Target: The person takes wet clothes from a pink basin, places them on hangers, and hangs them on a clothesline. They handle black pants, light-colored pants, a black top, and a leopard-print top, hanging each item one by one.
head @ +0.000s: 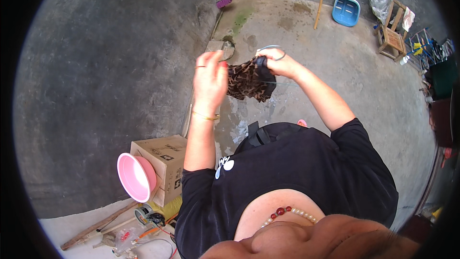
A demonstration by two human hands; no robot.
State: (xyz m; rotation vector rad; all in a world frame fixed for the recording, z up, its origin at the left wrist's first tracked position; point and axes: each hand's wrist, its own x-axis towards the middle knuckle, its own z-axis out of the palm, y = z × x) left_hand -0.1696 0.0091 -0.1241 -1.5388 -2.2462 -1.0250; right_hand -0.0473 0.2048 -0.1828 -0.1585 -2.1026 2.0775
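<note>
A brown-and-black leopard-print garment (248, 81) with a dark band hangs between my two hands, above the concrete floor. My right hand (278, 63) grips it by the dark band at its upper right. A thin bluish wire (275, 47), perhaps part of a clothes hanger, curves around that same hand, and a thin line of like colour crosses the cloth lower down. At the garment's left end is my left hand (211, 81), blurred, fingers pointing up and a gold bracelet on the wrist. Whether its fingers pinch the cloth is hidden.
A pink basin (134, 178) leans against a cardboard box (161, 165) at left, near wooden poles (100, 225). Ahead are a purple brush (224, 2), a concrete block (215, 46), a bamboo pole (320, 0) and a blue basin (346, 11). A wooden chair (392, 39) stands at right.
</note>
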